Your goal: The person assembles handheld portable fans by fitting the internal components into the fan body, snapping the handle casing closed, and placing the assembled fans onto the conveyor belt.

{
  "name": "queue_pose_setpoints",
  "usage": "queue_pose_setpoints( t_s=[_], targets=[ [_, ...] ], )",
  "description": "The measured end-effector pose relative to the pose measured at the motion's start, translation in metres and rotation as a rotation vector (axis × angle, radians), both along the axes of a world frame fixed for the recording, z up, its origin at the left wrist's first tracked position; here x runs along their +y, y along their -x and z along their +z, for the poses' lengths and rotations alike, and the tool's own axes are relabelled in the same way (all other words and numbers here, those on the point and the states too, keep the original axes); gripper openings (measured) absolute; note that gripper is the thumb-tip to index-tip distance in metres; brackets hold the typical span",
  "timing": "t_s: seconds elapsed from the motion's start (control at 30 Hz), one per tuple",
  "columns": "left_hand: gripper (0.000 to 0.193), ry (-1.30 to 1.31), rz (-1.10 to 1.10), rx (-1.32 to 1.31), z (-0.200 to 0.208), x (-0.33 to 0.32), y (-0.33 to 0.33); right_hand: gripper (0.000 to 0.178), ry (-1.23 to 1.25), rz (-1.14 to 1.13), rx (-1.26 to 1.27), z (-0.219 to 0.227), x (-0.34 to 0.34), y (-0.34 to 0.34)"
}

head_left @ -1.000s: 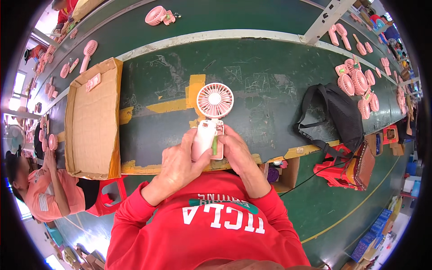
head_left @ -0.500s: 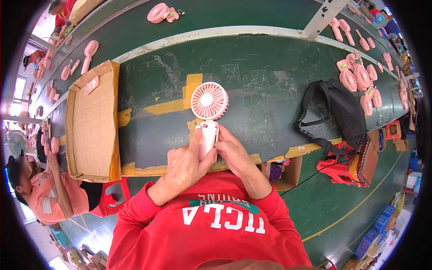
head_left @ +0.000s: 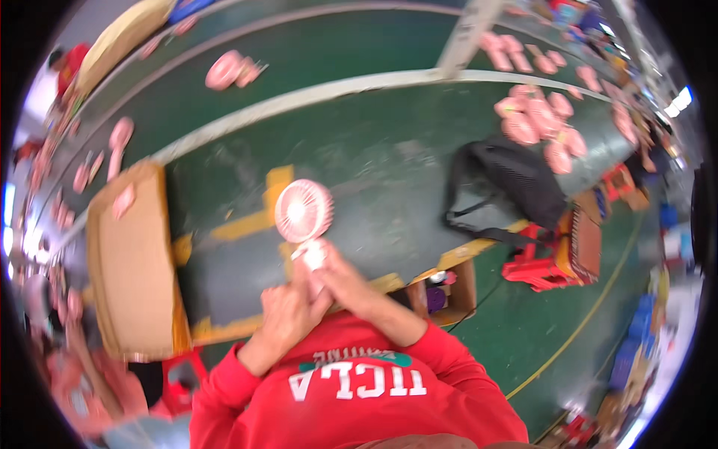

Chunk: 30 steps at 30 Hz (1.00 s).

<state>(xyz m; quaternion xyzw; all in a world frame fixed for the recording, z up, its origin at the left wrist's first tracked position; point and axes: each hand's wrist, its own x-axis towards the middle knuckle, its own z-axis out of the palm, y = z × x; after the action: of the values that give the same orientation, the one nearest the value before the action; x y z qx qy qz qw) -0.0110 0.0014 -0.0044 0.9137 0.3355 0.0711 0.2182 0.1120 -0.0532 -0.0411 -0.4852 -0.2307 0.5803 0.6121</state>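
A pink handheld fan [head_left: 304, 211] is held over the near edge of the green table, its round grille pointing away from me. My right hand [head_left: 345, 283] wraps the handle just under the grille, covering most of it. Lower on the handle, my left hand [head_left: 290, 305] is closed with its thumb and fingers against the fan. Motion blur hides the finer details of the fingers and handle.
A shallow cardboard tray [head_left: 134, 262] holding a pink part lies at left. To the right are a black bag [head_left: 508, 176] and a cluster of pink fans [head_left: 540, 116]. A red stool [head_left: 535, 266] stands beyond the table edge. Another person [head_left: 97, 374] sits at far left.
The whole view has swung and blurred. My right hand has moved up the handle to just below the fan's grille; my left hand remains at the lower handle.
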Motion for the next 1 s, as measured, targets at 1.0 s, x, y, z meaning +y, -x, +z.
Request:
queue_pose_setpoints(
  t_s=[1.0],
  targets=[
    [0.066,-0.173,-0.003,-0.188,0.017,-0.008,0.001,0.043,-0.208,-0.152,-0.205,0.011,-0.005,0.012]
  ],
)
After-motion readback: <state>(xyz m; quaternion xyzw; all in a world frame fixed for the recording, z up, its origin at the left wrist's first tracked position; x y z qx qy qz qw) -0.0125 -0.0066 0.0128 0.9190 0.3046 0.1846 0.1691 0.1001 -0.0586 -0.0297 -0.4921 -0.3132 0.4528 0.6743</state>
